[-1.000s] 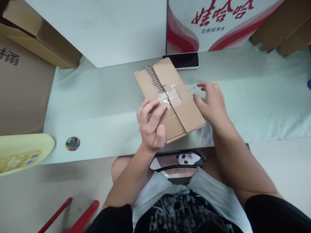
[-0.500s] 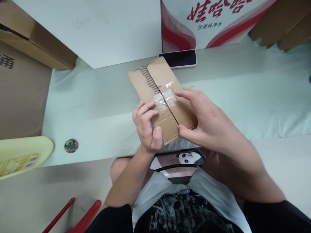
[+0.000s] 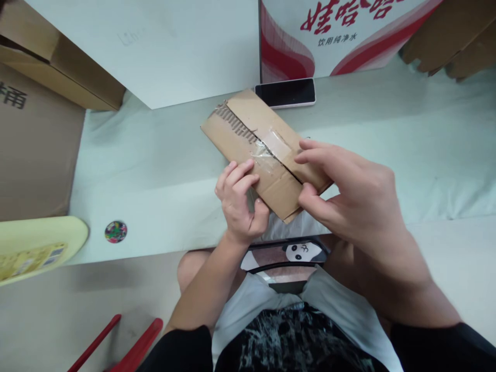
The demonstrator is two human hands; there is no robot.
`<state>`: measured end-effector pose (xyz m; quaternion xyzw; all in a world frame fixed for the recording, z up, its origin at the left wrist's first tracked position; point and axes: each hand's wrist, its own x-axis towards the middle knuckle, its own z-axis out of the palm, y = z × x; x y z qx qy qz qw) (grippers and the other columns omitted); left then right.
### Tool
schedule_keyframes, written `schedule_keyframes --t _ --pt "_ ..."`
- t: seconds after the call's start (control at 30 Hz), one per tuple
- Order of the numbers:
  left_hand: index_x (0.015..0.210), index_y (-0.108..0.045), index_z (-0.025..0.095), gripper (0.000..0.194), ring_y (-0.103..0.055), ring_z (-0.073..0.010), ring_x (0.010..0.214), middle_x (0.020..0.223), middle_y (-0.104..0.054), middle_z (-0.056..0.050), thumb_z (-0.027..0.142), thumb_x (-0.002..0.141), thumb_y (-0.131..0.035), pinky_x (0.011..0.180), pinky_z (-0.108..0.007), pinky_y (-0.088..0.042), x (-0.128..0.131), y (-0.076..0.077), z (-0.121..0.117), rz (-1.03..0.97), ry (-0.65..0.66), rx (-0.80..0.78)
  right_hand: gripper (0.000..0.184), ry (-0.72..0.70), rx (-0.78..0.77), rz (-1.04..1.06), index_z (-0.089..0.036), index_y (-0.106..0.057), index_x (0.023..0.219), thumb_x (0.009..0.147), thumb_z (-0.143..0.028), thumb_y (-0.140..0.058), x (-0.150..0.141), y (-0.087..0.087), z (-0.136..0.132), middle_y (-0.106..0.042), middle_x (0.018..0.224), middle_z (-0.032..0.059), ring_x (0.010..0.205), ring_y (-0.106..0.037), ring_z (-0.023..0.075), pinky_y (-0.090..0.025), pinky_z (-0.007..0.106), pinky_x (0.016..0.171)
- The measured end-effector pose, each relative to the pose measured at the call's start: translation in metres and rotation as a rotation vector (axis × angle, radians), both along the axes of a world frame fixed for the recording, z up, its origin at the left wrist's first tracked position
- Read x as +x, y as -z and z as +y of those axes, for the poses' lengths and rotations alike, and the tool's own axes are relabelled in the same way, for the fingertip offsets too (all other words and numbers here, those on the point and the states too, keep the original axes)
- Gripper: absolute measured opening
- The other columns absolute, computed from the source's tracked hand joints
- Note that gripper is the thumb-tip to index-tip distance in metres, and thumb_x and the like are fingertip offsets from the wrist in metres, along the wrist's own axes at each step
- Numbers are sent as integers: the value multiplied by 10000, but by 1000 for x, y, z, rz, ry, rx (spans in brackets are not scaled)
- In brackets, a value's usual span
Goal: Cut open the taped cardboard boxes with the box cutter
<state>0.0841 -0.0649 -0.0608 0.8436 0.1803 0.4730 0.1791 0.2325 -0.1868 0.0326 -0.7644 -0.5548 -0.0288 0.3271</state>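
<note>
The cardboard box (image 3: 253, 148) is over the pale-green cloth (image 3: 163, 155), its near end gripped by the right hand (image 3: 352, 191), its side touched by the half-open left hand (image 3: 240, 206), a phone (image 3: 287, 93) and red-and-white carton (image 3: 325, 57) beyond, pale floor (image 3: 147, 284) nearer.

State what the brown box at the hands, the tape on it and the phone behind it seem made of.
Brown box: matte cardboard, apparently corrugated, since one strip shows ridges.
Tape: clear plastic film, glossy, judging by its glare and wrinkles.
Phone: probably smooth glass front, dark and even; pale rim, plastic or metal.
</note>
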Motion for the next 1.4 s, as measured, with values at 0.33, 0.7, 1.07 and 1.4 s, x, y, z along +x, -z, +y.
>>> schedule_keyframes --t 0.33,0.7,1.07,1.4 --pt "1200 -560 246 347 -634 -269 1284 1305 -704 -85 240 853 -546 1154 -497 -475 1 -3 0 23 -30 3 308 -79 14 162 -271 -709 1082 842 -141 -565 10 -2 1 -773 1265 54 1180 -743 255 -618 420 962" --pt "1169 -580 257 389 -637 -269 1257 1271 -719 -69 177 790 -551 1135 -498 -476 4 -1 0 -12 -21 -6 515 421 -770 169 -170 -707 1289 809 -344 -633 89 80 -1 -628 1365 226 1234 -606 442 -534 623 997" --pt "1178 -563 259 377 -669 -259 1223 1268 -720 -70 189 809 -527 1120 -502 -504 5 -2 1 -2 -29 17 202 335 -755 111 -220 -696 964 870 -359 -583 91 78 -1 -702 1012 148 964 -635 333 -515 459 798" --pt "1202 -564 270 392 -641 -273 1235 1282 -688 -72 192 822 -509 1184 -560 -435 9 5 1 -41 -8 -9 498 204 607 992 -253 -191 694 886 -582 -511 95 23 1 -145 658 -40 576 -332 162 -570 413 762"
